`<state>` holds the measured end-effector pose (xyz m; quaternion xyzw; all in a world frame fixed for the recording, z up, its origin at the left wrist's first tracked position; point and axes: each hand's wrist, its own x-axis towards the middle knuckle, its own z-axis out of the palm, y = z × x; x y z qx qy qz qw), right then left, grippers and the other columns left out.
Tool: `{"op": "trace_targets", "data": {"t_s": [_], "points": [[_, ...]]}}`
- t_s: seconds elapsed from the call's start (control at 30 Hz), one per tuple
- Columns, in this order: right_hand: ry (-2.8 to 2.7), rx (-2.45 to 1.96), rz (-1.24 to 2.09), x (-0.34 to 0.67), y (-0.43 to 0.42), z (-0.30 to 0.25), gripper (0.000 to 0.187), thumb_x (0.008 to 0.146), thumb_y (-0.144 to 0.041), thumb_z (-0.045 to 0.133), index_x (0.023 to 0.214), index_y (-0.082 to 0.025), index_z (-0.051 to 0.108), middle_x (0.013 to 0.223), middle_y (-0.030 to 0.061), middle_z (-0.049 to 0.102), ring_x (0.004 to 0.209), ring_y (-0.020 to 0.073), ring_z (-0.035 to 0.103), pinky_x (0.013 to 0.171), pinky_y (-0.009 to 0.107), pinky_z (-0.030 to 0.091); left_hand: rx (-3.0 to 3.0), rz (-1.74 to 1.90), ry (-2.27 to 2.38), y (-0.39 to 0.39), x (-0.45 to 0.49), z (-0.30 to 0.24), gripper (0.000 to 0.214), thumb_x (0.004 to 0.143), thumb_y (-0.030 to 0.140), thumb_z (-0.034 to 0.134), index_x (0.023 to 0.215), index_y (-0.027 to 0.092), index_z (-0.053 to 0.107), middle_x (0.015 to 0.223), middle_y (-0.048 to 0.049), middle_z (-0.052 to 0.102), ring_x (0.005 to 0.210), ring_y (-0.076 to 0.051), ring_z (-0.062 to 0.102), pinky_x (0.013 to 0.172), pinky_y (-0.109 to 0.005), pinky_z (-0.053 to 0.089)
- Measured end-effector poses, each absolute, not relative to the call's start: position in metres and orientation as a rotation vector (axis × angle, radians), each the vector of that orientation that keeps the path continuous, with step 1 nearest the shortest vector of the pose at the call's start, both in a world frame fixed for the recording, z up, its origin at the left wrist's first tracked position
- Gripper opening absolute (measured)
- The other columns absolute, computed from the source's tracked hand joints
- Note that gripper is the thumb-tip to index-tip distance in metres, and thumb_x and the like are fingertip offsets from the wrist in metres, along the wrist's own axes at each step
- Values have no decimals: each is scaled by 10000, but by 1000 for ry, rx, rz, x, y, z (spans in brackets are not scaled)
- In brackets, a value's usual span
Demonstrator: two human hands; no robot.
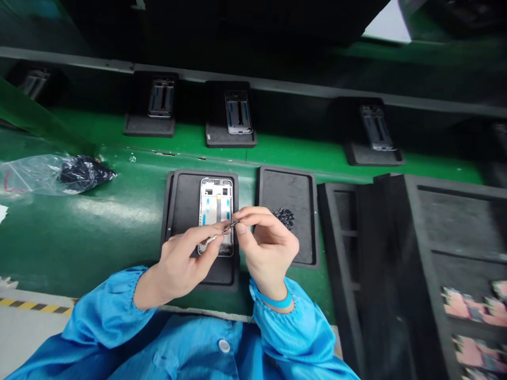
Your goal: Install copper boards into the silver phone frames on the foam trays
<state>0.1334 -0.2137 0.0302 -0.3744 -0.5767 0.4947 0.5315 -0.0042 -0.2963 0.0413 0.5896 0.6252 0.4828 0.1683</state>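
Over a phone frame (pixel 216 211), my two hands meet with their fingertips close together. My left hand (pixel 178 261) pinches a small, thin metallic part (pixel 209 240), perhaps a little circuit board, seen nearly edge-on. The thumb and fingers of my right hand (pixel 266 240) are pinched at the far end of that part; whether they hold a separate tiny piece is too small to tell. Silver with blue strips, the phone frame lies face up in a black foam tray (pixel 184 195). A pile of tiny black pieces (pixel 284 217) sits in a second tray (pixel 283 182) beside my right hand.
Behind, a green line carries phone frames (pixel 239 113) (pixel 161 98) (pixel 376 126) on black foam trays. On the left lies a plastic bag (pixel 85 171) with black contents. Tall black foam boxes (pixel 412 253) stand at the right, holding pink-and-dark circuit boards (pixel 473 309).
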Motion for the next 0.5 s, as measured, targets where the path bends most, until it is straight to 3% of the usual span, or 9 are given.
{"op": "trace_targets", "data": {"t_s": [0.27,0.5], "points": [[-1280,-797,1318,135,-212,32,181,857,-133,782,828,-260,656,864,23,761,837,184,717,788,366,602,1684,1391,1738,-300,-6,34,295,956,122,696,1224,245,708,1145,-28,818,971,-200,815,860,-259,682],[-1276,-719,1368,136,-211,31,182,867,-133,788,925,-277,693,883,13,761,870,182,717,807,362,599,1526,1482,1602,-300,-6,30,286,932,69,708,1161,235,663,1173,-43,812,1038,-216,802,896,-291,680]]}}
